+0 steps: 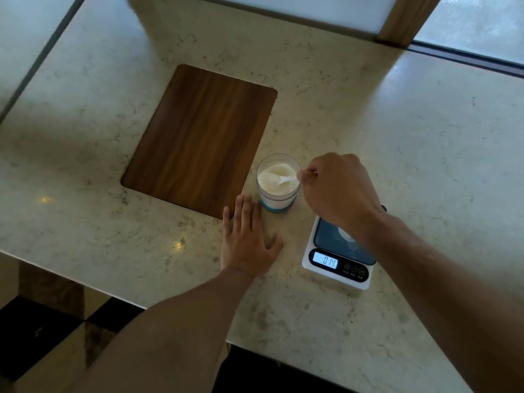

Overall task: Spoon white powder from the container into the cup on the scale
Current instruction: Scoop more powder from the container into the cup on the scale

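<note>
A wooden board point(200, 140) lies inset in the marble counter point(425, 137). The left hand point(248, 239) rests flat, fingers spread, just beside the container point(278, 184) of white powder point(272, 180). The right hand point(338, 188) pinches a white spoon point(287, 180) dipped in the powder. Its forearm hides most of the cup point(346, 234) on the scale point(338, 260), display reading 014

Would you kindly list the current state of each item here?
Clear round container with teal base: open, nearly full of white powder.
White plastic spoon: bowl dipped in powder.
White digital scale: on, display lit.
Right hand: pinching spoon.
Left hand: flat on counter, empty.
</note>
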`<state>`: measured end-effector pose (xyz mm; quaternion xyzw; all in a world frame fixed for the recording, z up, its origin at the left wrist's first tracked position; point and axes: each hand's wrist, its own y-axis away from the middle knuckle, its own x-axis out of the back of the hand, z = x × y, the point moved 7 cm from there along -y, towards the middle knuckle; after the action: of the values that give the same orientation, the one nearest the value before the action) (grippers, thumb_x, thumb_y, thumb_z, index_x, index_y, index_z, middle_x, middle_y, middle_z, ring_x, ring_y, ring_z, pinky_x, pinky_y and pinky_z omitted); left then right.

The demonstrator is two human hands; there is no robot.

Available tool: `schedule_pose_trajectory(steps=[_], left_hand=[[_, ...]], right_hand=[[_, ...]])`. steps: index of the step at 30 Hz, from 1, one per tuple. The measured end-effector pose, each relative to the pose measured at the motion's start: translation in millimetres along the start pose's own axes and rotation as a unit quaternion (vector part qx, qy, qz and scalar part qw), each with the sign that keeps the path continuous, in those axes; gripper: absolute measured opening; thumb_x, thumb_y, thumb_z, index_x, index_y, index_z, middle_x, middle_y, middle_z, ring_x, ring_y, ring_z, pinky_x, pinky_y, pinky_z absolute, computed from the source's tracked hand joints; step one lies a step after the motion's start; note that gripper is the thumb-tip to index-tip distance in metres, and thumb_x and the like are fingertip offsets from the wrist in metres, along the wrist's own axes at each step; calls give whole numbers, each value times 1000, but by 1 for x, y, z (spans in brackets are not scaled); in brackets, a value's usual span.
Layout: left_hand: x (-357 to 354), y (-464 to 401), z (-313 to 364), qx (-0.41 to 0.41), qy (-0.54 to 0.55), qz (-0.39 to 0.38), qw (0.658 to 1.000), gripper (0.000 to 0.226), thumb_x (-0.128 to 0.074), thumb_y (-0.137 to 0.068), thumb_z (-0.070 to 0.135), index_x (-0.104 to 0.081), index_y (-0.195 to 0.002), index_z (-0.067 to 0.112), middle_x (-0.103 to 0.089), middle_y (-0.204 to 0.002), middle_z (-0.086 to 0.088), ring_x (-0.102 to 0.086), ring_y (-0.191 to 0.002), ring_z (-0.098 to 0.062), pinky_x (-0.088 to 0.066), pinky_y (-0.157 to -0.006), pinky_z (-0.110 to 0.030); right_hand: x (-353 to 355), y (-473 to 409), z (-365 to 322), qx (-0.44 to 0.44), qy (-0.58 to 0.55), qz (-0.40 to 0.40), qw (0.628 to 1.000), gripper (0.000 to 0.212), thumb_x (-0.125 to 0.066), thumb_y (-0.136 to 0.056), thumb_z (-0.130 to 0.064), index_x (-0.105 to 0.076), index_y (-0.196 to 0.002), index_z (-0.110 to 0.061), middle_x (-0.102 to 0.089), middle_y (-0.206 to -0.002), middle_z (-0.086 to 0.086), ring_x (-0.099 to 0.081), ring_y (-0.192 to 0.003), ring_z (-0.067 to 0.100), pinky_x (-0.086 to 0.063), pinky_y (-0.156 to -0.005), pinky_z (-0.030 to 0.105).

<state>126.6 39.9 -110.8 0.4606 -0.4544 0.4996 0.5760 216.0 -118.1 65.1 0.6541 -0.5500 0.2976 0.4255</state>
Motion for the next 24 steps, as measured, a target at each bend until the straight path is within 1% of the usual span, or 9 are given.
schedule_pose_trajectory(steps=[3,6,8,12,14,17,19,21,24], left_hand=[[0,0,0,-1,2,-1,1000,95,-41,-89,67,-18,-159,6,-14,-168,-14,0,-156,-27,-3,-125,-53],[-1,0,0,-1,3,-5,1000,95,-40,-90,67,-16,-159,6,-14,-168,-14,0,-156,-26,-3,-125,-53],[0,0,0,-2,6,-7,1000,95,-40,-90,67,-17,-159,6,-14,-168,-15,-1,-156,-27,-5,-125,-54],[1,0,1,-2,6,-8,1000,94,-39,-90,66,-18,-158,5,-15,-168,-15,-1,-156,-27,-4,-125,-53],[1,0,1,-2,8,-9,1000,94,-38,-89,66,-18,-158,5,-15,-168,-15,-1,-156,-27,-3,-125,-53],[1,0,1,-4,12,-5,1000,94,-39,-89,66,-19,-157,5,-17,-167,-16,-3,-156,-28,-5,-125,-54],[1,1,1,-6,14,-2,1000,94,-38,-89,67,-19,-157,6,-19,-166,-16,-5,-156,-29,-7,-125,-55],[1,1,1,-5,15,-1,1000,94,-37,-88,68,-19,-157,6,-19,-166,-16,-6,-156,-29,-7,-125,-55],[0,1,0,-3,13,-1,1000,94,-35,-89,69,-17,-157,7,-18,-167,-15,-5,-156,-28,-7,-125,-54]], right_hand=[[2,1,2,-12,-20,-4,1000,34,-56,-97,-29,-72,-73,-10,-69,-66,5,-61,-54,13,-48,-50,20],[6,3,3,-20,-29,1,999,37,-56,-96,-28,-68,-65,-13,-64,-59,2,-57,-48,10,-39,-46,17],[7,5,5,-27,-36,5,999,39,-56,-96,-27,-67,-62,-11,-64,-56,3,-56,-46,12,-39,-45,17],[9,7,9,-40,-60,5,997,37,-58,-94,-27,-69,-64,-8,-65,-57,5,-57,-47,15,-37,-44,19],[10,8,11,-45,-68,5,997,36,-58,-94,-27,-71,-67,-7,-67,-59,7,-60,-50,20,-40,-42,21],[12,10,14,-44,-86,6,995,36,-58,-93,-27,-71,-69,-3,-68,-62,12,-65,-59,30,-50,-49,27],[13,11,17,-48,-101,6,994,36,-57,-93,-26,-71,-71,-1,-69,-65,14,-64,-58,32,-53,-51,30],[13,12,20,-58,-117,3,991,35,-56,-93,-24,-72,-72,-2,-70,-66,14,-56,-50,26,-49,-48,26],[13,15,25,-70,-125,2,990,33,-55,-93,-22,-73,-73,-2,-70,-67,15,-50,-49,14,-40,-44,18]])
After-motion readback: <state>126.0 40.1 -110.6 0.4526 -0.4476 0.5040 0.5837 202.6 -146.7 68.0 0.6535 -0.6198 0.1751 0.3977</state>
